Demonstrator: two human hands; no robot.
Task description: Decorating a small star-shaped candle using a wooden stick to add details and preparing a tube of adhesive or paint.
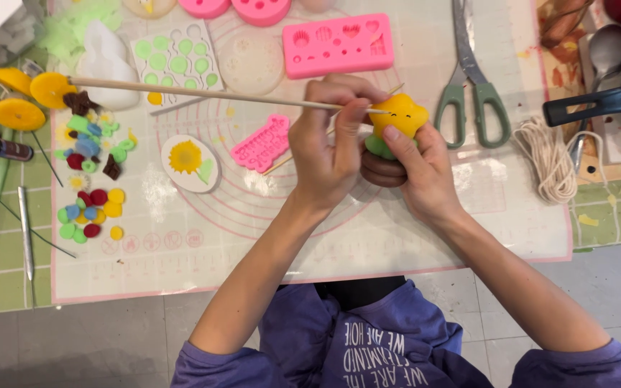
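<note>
Right hand closed around yellow star figure, thumb on its front, green part below. Left hand pinches long wooden stick, tip touching star. Star held above white mat, just left of green-handled scissors, below pink mould.

Bright, even overhead light, soft faint shadows, sharp focus throughout.

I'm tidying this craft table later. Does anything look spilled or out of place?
Nothing spilled. Small clay pieces lie scattered loose at the mat's left side, and a string coil straddles its right edge.
</note>
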